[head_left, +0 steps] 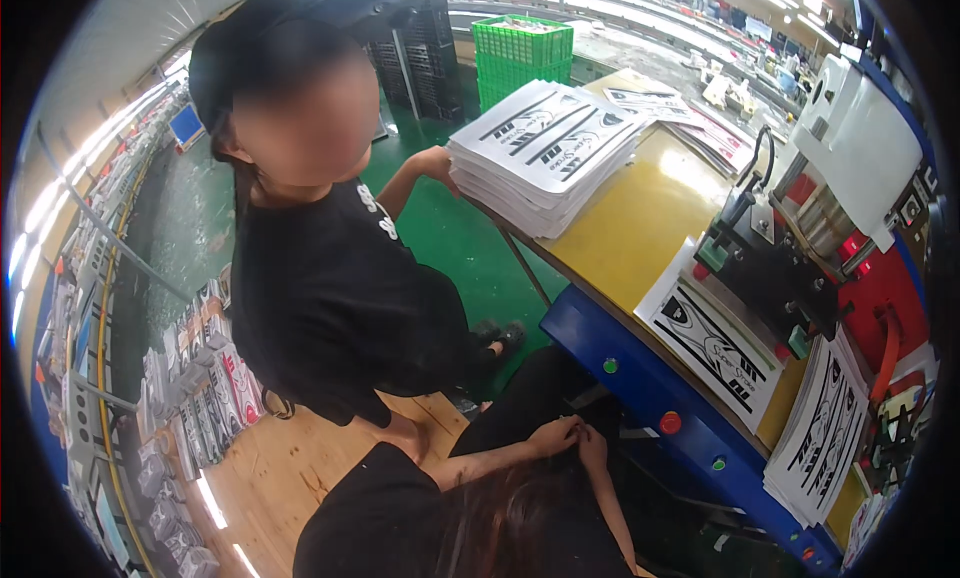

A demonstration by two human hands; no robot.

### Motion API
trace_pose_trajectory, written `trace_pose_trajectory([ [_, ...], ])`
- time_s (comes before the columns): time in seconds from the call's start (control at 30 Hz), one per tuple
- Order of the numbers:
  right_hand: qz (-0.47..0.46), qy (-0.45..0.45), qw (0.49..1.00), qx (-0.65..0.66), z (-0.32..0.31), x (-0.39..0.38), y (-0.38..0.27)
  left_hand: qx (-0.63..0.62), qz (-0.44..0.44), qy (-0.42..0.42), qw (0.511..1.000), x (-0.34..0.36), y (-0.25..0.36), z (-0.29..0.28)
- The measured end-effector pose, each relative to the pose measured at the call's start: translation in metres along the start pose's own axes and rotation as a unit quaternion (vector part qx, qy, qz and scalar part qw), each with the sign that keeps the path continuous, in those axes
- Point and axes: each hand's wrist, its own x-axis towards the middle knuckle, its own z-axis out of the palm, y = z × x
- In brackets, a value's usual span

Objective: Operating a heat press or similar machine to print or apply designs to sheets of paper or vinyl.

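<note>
The table [620, 233] is exposed in yellow between the edge-side stack [550, 158], upper middle, and the black-lettered sheet [712, 348], right of centre. Lower middle, left hand [553, 437] and right hand [593, 450] are joined; whether their fingers are clenched cannot be told.

White sheet [712, 350], black-printed, lies partly beneath the press head [775, 273]; similar stack [822, 430] beside it, edges uneven

We record: green floor [430, 228] | yellow tabletop [600, 253], blue panel [585, 333] below near edge | green crates [515, 48] beyond far edge | strip lights [43, 204]
</note>
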Motion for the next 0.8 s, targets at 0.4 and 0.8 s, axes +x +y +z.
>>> trace_pose_trajectory([
  [0.4, -0.009, -0.002, 1.0, 0.007, -0.007, -0.01, -0.023, 0.015, 0.068, 0.025, 0.997, 0.003, -0.014, 0.003],
  [0.8, -0.016, -0.013, 1.0, 0.018, -0.012, -0.018, -0.027, -0.032, 0.039, 0.001, 0.999, 0.002, -0.011, 0.002],
])
